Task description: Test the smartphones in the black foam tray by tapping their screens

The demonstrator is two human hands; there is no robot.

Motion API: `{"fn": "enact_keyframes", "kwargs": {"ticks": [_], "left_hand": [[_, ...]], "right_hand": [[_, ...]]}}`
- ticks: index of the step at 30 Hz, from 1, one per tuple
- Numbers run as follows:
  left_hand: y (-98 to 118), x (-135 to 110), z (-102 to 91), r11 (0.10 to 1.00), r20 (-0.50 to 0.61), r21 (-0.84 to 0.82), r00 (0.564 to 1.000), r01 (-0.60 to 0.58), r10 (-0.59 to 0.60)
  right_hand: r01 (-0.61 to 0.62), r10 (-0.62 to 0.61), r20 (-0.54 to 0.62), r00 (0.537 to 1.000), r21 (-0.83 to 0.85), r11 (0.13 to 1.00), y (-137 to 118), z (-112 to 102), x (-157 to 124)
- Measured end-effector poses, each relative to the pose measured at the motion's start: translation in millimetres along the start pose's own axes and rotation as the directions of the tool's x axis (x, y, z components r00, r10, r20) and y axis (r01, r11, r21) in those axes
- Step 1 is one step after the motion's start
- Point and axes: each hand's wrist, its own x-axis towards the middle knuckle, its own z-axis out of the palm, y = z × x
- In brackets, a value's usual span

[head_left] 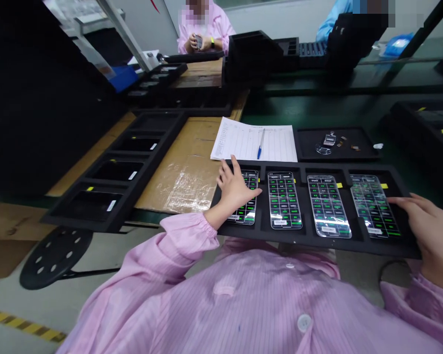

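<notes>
Pink striped smock (243,305), buttoned, fills the near foreground. Item, far left: round black stool seat (55,255) with holes, on the floor. Item: long black tray (96,221) on the worktop (317,108), four dark phones in its pockets, lying over taped cardboard (184,167). Item: left hand (236,187), grip wide and holding nothing, fingers spread flat over the first lit phone (248,196) and the left end of the black four-pocket tray (302,238). That tray lies across the worktop's near edge, just before the person. Item: second phone (284,200), third phone (329,206) and fourth phone (374,205), each in its own pocket, screens showing green grids, film-covered. Item: right hand (433,236), at the tray's right end, fingers resting on top; whether the grip closes on the rim cannot be told. Behind the tray: ruled paper sheet (254,140) with a blue pen (260,144) on it; beside it a small black mat (335,145) bearing small parts. Far side: two other people in work smocks.
</notes>
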Motion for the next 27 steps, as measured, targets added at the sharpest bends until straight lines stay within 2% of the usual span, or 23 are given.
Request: {"fn": "enact_keyframes", "kwargs": {"ticks": [3, 6, 8, 10, 11, 12, 13, 14, 15, 16, 18, 21, 27], "left_hand": [[-2.7, 1.4, 4.0, 1.000, -0.031, 0.006, 0.999, -0.018, 0.018], [-6.5, 2.1, 4.3, 1.000, -0.051, 0.006, 0.998, -0.028, 0.029], [-8.7, 2.4, 3.1, 0.999, -0.066, -0.010, 0.997, -0.031, 0.030], [-10.0, 2.6, 1.8, 0.999, -0.081, -0.033, 0.996, -0.034, 0.031], [-10.3, 2.7, 1.3, 0.999, -0.086, -0.039, 0.996, -0.037, 0.034], [-10.4, 2.7, 0.8, 0.998, -0.090, -0.039, 0.995, -0.042, 0.038], [-10.3, 2.8, 0.5, 0.998, -0.090, -0.033, 0.995, -0.047, 0.044], [-10.0, 2.7, 0.1, 0.998, -0.087, -0.024, 0.995, -0.049, 0.047], [-9.7, 2.7, -0.3, 0.999, -0.083, -0.017, 0.995, -0.051, 0.050], [-9.2, 2.6, -0.7, 0.999, -0.079, -0.012, 0.996, -0.051, 0.050], [-8.3, 2.6, -1.9, 0.999, -0.068, -0.010, 0.997, -0.045, 0.044], [-6.7, 2.6, -3.7, 0.999, -0.050, -0.004, 0.998, -0.040, 0.040], [-6.9, 4.1, -2.0, 0.999, -0.028, -0.020, 0.999, -0.040, 0.040]], "right_hand": [[-0.106, 0.102, 0.046, 0.994, 0.106, 0.989, -3.5, -0.5, 4.6], [-0.111, 0.108, 0.025, 0.994, 0.132, 0.985, -14.1, -0.9, 0.8], [-0.057, 0.074, -0.096, 0.993, 0.166, 0.985, -29.4, -1.6, -11.2], [0.053, 0.015, -0.285, 0.958, 0.231, 0.971, -52.1, -2.4, -30.0], [0.115, -0.006, -0.339, 0.941, 0.302, 0.946, -65.2, -2.6, -40.4], [0.136, -0.002, -0.309, 0.951, 0.413, 0.901, -78.6, -2.7, -50.5], [0.102, -0.001, -0.183, 0.983, 0.544, 0.833, -91.3, -2.7, -59.4], [0.013, -0.008, -0.011, 1.000, 0.657, 0.754, -102.6, -2.6, -66.5], [-0.109, -0.020, 0.165, 0.986, 0.730, 0.675, -111.8, -2.3, -71.5], [-0.229, -0.027, 0.309, 0.951, 0.759, 0.610, -118.6, -1.9, -74.4], [-0.402, -0.003, 0.475, 0.880, 0.748, 0.529, -125.1, -0.4, -75.1], [-0.505, 0.046, 0.555, 0.831, 0.717, 0.480, -124.4, 2.6, -71.6], [-0.565, 0.054, 0.600, 0.798, 0.714, 0.413, -125.2, 8.2, -79.9]]}}
